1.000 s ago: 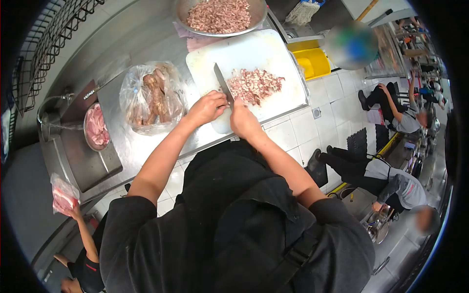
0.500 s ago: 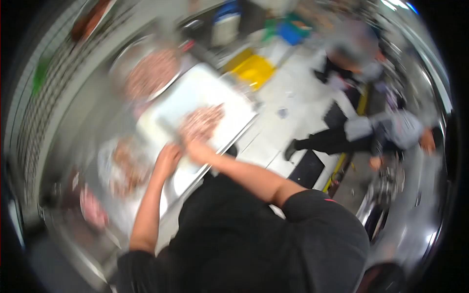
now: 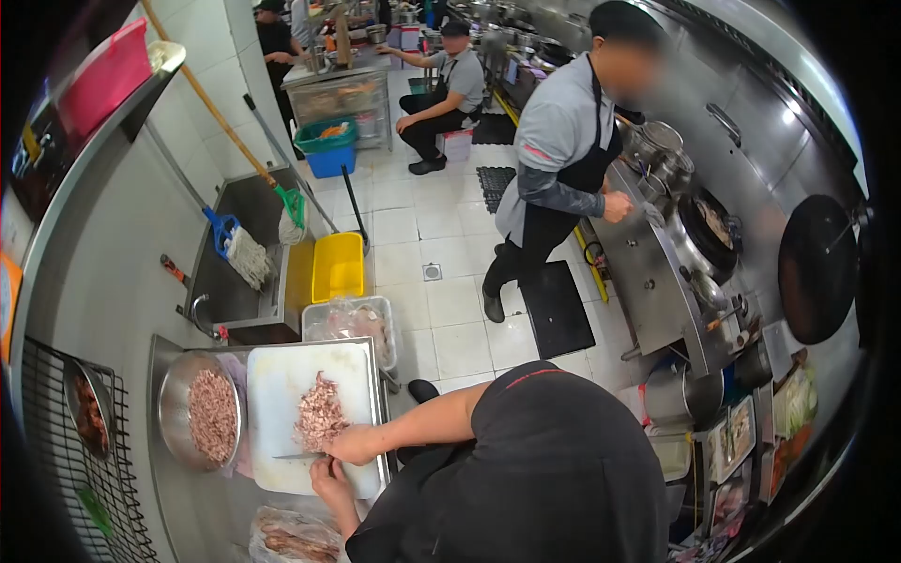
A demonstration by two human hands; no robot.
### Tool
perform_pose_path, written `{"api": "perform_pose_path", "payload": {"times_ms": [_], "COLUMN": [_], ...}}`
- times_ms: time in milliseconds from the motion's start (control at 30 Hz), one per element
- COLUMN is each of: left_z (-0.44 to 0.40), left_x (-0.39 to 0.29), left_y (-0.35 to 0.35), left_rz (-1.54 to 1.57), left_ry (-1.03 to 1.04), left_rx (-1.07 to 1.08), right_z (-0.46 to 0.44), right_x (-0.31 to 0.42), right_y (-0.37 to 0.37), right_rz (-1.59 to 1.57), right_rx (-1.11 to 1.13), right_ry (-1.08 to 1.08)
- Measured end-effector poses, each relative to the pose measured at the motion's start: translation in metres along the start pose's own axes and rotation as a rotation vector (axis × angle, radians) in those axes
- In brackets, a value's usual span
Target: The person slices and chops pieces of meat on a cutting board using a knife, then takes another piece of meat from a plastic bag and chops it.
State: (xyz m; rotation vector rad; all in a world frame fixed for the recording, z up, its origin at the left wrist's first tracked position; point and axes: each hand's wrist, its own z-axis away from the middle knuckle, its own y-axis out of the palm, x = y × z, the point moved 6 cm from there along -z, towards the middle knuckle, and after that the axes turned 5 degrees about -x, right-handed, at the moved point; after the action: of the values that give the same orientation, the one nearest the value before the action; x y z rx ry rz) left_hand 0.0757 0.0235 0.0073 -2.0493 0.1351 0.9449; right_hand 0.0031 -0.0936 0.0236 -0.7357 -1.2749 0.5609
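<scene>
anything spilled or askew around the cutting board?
Nothing stands out. Chopped meat is heaped on the cutting board, more sits in the metal bowl, and the right hand holds the knife. No visible spill or damage.

Knife (image 3: 298, 456) handle hidden in right hand (image 3: 355, 444); meat bag (image 3: 296, 537) cut off below.

There are one knife (image 3: 297, 456), one cutting board (image 3: 275, 394), one yellow bucket (image 3: 338, 267) and two mop heads (image 3: 250, 264)
</scene>
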Motion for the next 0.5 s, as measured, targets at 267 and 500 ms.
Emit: {"api": "perform_pose_path", "payload": {"times_ms": [267,500], "left_z": [-0.001,-0.006], "left_x": [0.008,0.014], "left_y": [-0.002,0.001], "left_rz": [0.01,-0.046], "left_ry": [0.012,-0.037], "left_rx": [0.094,0.092], "right_z": [-0.002,-0.018], "right_x": [0.009,-0.011], "right_y": [-0.001,0.039], "right_rz": [0.015,-0.019], "right_rx": [0.002,0.023], "right_ry": [0.048,0.011]}}
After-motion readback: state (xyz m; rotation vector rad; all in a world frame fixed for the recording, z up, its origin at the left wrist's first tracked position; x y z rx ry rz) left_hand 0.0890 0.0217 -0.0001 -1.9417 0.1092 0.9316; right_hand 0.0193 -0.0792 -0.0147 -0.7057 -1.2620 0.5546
